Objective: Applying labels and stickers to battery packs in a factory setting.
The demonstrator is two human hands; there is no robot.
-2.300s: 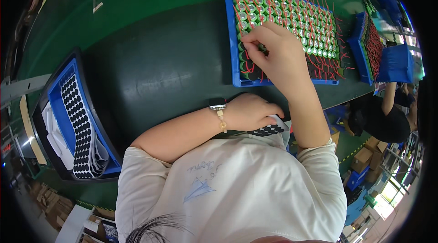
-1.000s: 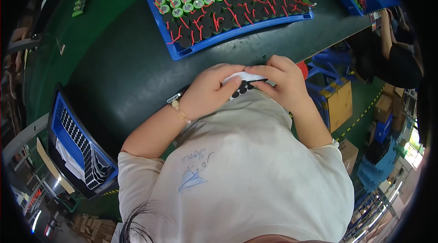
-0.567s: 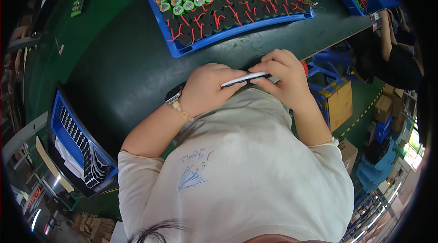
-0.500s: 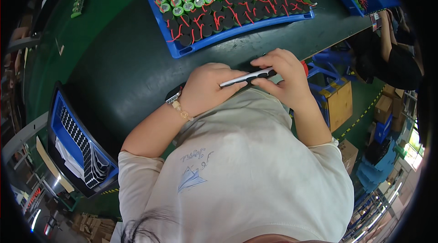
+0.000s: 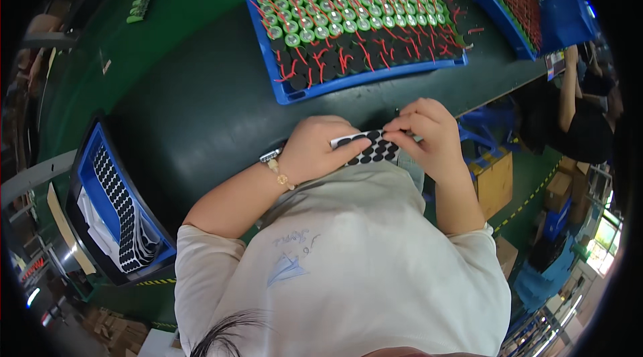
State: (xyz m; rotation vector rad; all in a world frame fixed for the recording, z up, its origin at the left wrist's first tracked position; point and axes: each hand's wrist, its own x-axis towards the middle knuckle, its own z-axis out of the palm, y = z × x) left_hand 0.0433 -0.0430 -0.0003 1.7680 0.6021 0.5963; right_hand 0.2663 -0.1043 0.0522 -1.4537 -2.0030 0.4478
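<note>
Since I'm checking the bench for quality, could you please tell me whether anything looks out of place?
Nothing looks clearly spilled or damaged. A short row of green cells lies apart at the upper left, which looks slightly odd because many others stand upright in the blue tray.

One head-worn fisheye camera (the left of a side-by-side pair) is looking steeply down and forward from above the person's chest. The shirt (image 5: 348, 256) is lying nearest, filling the lower middle; the left hand (image 5: 320, 148) and right hand (image 5: 432, 137) are showing farther off, near the centre. Beyond them, the bench (image 5: 201, 102) is stretching toward the upper edge. The view is taking in the floor (image 5: 530, 191) on the right and is darkening toward its corners.
</note>
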